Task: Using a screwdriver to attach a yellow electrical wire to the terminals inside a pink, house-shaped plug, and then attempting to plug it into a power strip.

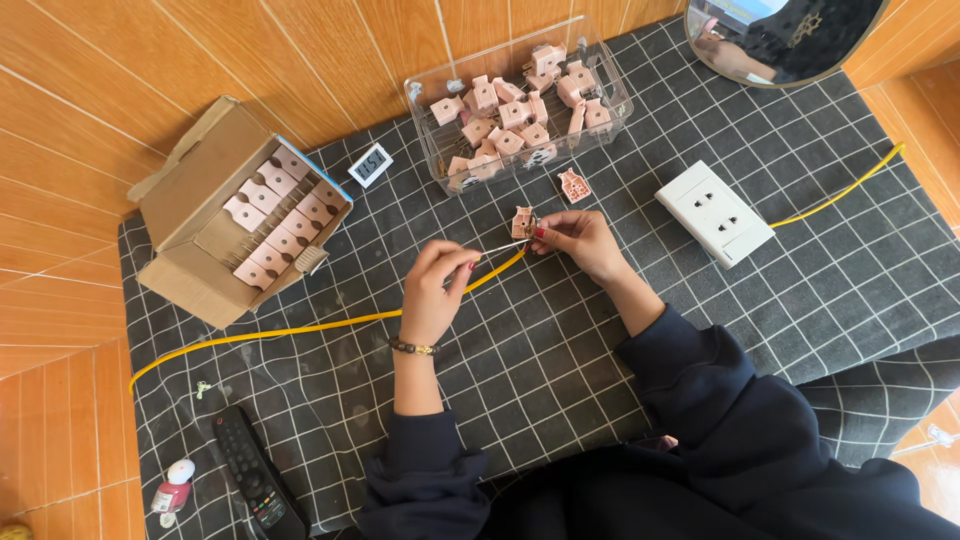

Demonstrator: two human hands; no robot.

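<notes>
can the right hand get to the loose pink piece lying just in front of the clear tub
Probably yes. The loose pink piece lies bare on the mat just above the right hand, nothing between them, though that hand already pinches another pink part.

Bright even daylight, soft shadows, sharp pic, slight wide-angle edge warp.

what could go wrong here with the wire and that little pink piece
1. The left hand feeds a thin wire end toward the small pink plastic part pinched in the right hand; the fine end could bend or miss the opening.
2. The yellow cable trails across the checked mat; a tug might drag it off line.
3. A loose pink part lies close to the right hand and could get knocked away.
</notes>
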